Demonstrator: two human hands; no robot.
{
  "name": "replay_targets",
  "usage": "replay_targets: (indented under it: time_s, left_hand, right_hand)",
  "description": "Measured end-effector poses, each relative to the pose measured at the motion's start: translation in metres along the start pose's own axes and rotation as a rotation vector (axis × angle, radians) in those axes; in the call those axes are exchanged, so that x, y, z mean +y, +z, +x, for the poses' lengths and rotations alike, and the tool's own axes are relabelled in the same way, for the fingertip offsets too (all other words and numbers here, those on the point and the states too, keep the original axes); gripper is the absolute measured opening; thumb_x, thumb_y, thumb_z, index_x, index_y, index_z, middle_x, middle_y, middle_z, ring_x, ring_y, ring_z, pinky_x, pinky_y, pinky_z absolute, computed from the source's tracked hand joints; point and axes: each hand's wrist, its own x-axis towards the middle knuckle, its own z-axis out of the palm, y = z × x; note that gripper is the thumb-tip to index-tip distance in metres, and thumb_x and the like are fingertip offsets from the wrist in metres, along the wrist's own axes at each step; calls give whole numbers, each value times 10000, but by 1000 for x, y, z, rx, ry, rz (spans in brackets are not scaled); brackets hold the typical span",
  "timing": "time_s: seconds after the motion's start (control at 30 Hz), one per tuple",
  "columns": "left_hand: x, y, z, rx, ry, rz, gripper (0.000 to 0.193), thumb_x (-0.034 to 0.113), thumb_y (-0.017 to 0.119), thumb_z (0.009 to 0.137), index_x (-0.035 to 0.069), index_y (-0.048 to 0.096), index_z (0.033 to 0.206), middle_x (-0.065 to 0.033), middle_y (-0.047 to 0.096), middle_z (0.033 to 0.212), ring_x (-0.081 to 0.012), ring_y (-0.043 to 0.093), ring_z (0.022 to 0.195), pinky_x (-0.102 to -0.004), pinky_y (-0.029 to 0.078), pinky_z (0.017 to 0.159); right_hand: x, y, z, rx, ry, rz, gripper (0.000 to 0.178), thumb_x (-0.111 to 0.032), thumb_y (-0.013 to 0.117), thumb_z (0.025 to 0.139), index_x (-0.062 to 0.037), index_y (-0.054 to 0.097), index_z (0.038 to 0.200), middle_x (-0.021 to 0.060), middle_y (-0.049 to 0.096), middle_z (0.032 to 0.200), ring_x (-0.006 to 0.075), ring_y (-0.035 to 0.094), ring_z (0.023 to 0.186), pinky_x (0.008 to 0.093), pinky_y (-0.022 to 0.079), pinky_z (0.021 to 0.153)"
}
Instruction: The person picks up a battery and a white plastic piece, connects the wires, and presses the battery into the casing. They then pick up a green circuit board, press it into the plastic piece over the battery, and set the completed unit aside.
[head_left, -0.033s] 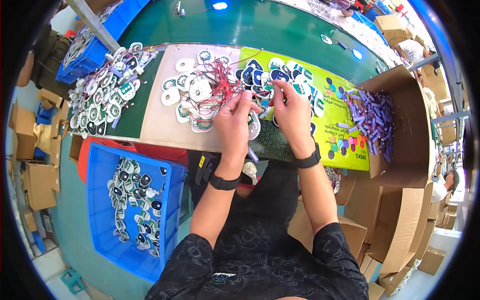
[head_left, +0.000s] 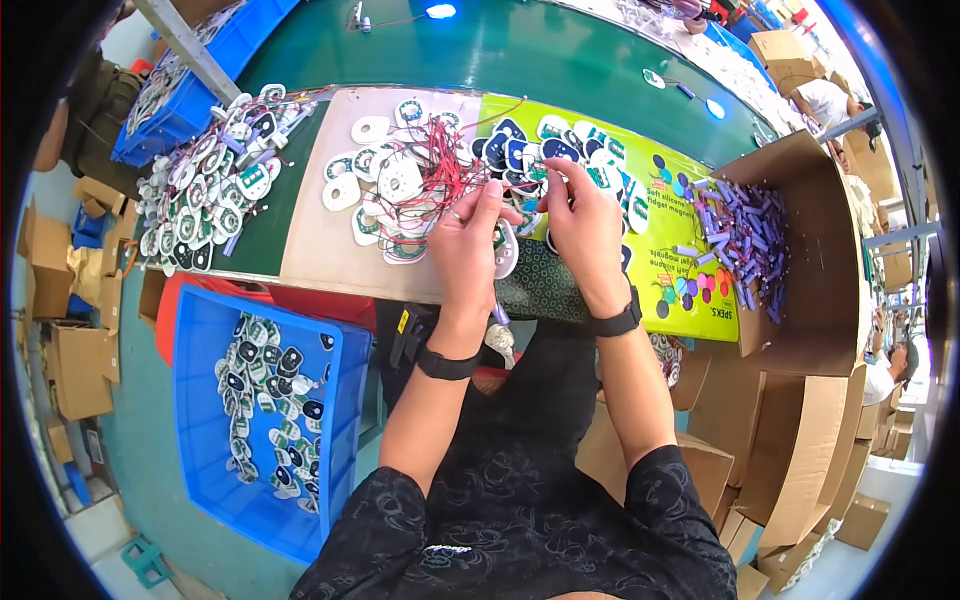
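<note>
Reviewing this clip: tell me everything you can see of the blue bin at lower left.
The blue bin is a rectangular, open-topped tub that looks like plastic, with a rim around raised walls. It stands at the person's left, lower than the workbench. White pieces with green or dark faces lie loose inside, over part of its bottom. Neither the left hand nor the right hand touches it; its support is hidden.

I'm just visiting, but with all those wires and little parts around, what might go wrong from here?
The red wires lie in a tangle just beyond the left grip, so one might snag and drag other parts along. A purple cylinder shows below that grip, by the table's near edge, and could get knocked or tugged. The loose purple cylinders heaped in the open cardboard box might roll out if bumped.
</note>
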Motion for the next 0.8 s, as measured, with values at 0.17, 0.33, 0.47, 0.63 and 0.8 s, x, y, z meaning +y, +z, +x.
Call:
replay_targets:
  time_s: [0.17, 0.33, 0.47, 0.63, 0.8]
  left_hand:
    - [12, -9, 4, -55, -174, -230, 257, 261, 679, 990, 14, 729, 1038, -16, 687, 740, -25, 567, 620, -185, 413, 553]
    - [17, -18, 10, -136, -264, -381, 335, 350, 649, 1002, 21, 694, 1044, -31, 634, 679, -55, 473, 428, -209, 314, 383]
    - [21, -9, -5, -219, -227, 89, 481, 469, 564, 1032, 8, 701, 1034, -97, 705, 730, -46, 531, 497, -197, 368, 461]
    - [16, 1, -28, -350, -99, 367, 452, 423, 579, 1039, 17, 731, 914, -52, 687, 711, -53, 577, 601, -210, 405, 566]
    - [10, 17, -39, -396, -151, 265, 364, 348, 673, 1000, -1, 739, 1075, 19, 676, 730, 14, 419, 568, -194, 325, 526]
  right_hand:
    - [-2, -2, 3, -155, 44, 167, 163, -159, 610, 1000, -35, 674, 1085, 68, 720, 702, 138, 660, 587, 284, 480, 565]
    - [3, -4, -2, -151, 98, 206, 160, -171, 604, 997, -33, 663, 1052, 77, 712, 690, 210, 700, 634, 333, 511, 595]
    - [18, -24, -9, -206, 340, 441, 184, -190, 586, 1024, -37, 679, 1071, 19, 696, 718, 61, 595, 633, 235, 445, 597]
    - [23, -67, -17, -195, 410, 626, 201, -201, 596, 1035, -29, 689, 1082, -25, 675, 775, 2, 557, 710, 177, 382, 608]
    - [24, -92, -31, -202, 418, 733, 172, -168, 614, 1028, -23, 686, 1088, -28, 671, 826, 15, 547, 731, 173, 400, 643]
